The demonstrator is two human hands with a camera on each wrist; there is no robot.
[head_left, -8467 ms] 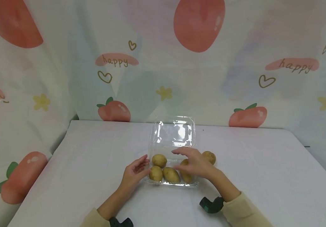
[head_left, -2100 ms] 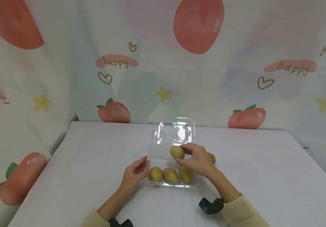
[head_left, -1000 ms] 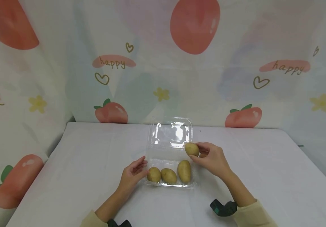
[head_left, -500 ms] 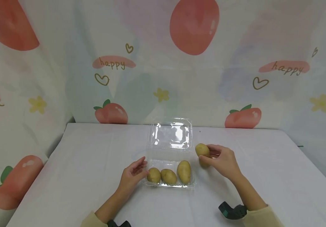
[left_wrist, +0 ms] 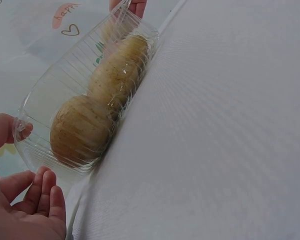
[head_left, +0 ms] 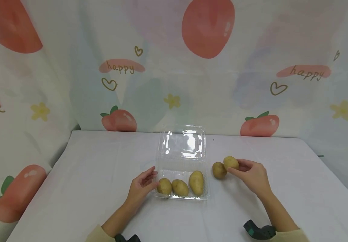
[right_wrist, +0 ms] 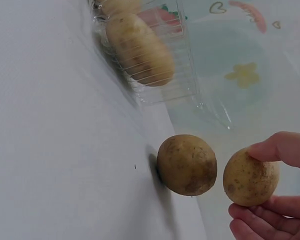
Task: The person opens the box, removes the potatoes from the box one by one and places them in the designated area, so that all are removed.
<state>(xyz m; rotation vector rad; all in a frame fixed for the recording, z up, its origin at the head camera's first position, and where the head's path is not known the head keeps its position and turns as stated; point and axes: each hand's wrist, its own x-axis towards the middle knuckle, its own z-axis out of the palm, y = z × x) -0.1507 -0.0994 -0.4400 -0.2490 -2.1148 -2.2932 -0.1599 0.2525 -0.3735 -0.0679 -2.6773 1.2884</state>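
Observation:
My right hand (head_left: 254, 178) pinches a small round potato (head_left: 231, 162) between thumb and fingers, right of the container. Another potato (right_wrist: 186, 165) sits on the tablecloth just left of the held one. A clear plastic clamshell container (head_left: 178, 164) stands in the middle with its lid raised toward the back. Inside its front part are a rounded potato (head_left: 164, 186), an oval potato (head_left: 180, 188) and a longer upright-lying potato (head_left: 196, 183). My left hand (head_left: 143, 185) rests at the container's left side. Its thumb touches the rim while the fingers stay loose.
The white tablecloth (head_left: 101, 161) covers the table, whose back edge meets a fabric backdrop (head_left: 210, 97) with printed fruit and hearts. Dark wrist mounts (head_left: 259, 231) sit at both cuffs.
A potato from the container's back left was gripped and lifted out by my right hand, then carried right past the loose potato. My left hand has stayed by the container.

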